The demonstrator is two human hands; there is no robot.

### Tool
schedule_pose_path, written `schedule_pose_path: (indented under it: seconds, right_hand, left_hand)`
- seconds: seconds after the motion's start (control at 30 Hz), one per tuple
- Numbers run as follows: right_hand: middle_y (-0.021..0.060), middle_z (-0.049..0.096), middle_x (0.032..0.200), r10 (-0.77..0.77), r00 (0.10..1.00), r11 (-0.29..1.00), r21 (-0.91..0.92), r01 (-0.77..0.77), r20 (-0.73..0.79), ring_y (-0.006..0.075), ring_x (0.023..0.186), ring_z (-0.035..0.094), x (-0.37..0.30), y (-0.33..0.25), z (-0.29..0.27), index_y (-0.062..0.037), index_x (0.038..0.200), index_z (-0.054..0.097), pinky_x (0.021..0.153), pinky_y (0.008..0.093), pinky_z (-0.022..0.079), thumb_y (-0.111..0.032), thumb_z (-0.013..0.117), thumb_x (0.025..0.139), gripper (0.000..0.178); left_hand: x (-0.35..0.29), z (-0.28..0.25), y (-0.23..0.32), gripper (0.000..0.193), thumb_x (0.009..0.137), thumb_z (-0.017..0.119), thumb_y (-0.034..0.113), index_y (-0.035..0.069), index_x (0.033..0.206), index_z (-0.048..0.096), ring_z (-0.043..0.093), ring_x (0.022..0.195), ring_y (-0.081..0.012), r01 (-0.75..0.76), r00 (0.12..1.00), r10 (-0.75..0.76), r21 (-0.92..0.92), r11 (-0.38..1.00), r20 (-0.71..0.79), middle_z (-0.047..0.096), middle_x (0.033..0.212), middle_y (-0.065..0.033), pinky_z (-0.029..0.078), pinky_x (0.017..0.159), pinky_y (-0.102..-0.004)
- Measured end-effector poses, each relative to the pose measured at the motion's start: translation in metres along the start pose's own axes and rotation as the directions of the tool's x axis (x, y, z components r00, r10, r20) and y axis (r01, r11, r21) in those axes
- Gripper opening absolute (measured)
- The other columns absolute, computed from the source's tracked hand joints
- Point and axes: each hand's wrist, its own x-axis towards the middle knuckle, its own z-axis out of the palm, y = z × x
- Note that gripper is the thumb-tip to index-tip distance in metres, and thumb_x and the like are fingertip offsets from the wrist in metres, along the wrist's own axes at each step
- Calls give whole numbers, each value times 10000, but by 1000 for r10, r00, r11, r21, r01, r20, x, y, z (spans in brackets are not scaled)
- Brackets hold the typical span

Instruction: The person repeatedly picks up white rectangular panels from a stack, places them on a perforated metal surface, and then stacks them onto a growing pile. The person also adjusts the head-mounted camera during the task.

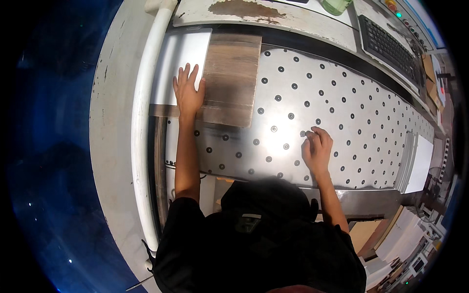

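My left hand (189, 95) lies flat with its fingers spread. It rests across the near right corner of a white panel (183, 53) and the edge of a brown wood-grain board (232, 73). The brown surface shows along the panel's right and near sides. Both lie at the left end of a shiny metal table (273, 161) dotted with black round studs. Over the middle of that table is my right hand (317, 150), its fingers loosely curled in. Nothing shows in its grip.
A long white tube (143, 122) borders the table on the left. Beyond the far edge are a black keyboard (391, 46) and a green container (335, 6). A grey slatted piece (409, 163) stands at the right end. Stacked boards (398, 234) sit at lower right.
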Motion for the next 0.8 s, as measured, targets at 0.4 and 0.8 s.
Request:
schedule_pose_path:
  seconds: [0.4, 0.8]
  right_hand:
    - [126, 619, 1124, -12, 998, 999, 31, 15, -68, 319, 1091, 560, -4, -2, -9, -61, 1020, 651, 952, 433, 400, -72, 635, 800, 220]
    - [318, 260, 1527, -350, 898, 934, 172, 312, 269, 505, 1433, 208, 56, -66, 53, -131, 1493, 381, 1167, 577, 192, -434, 774, 787, 863]
  left_hand:
    - [-42, -16, 0, 398, 919, 641, 249, 61, 1270, 641, 460, 1300, -397, 198, 918, -317, -418, 886, -237, 536, 1360, -234, 336, 1092, -502]
    - [-94, -16, -48, 1101, 759, 676, 713, 116, 1565, 223, 140, 1464, -518, 651, 733, -666, -140, 746, -138, 242, 1542, -358, 96, 1190, -580]
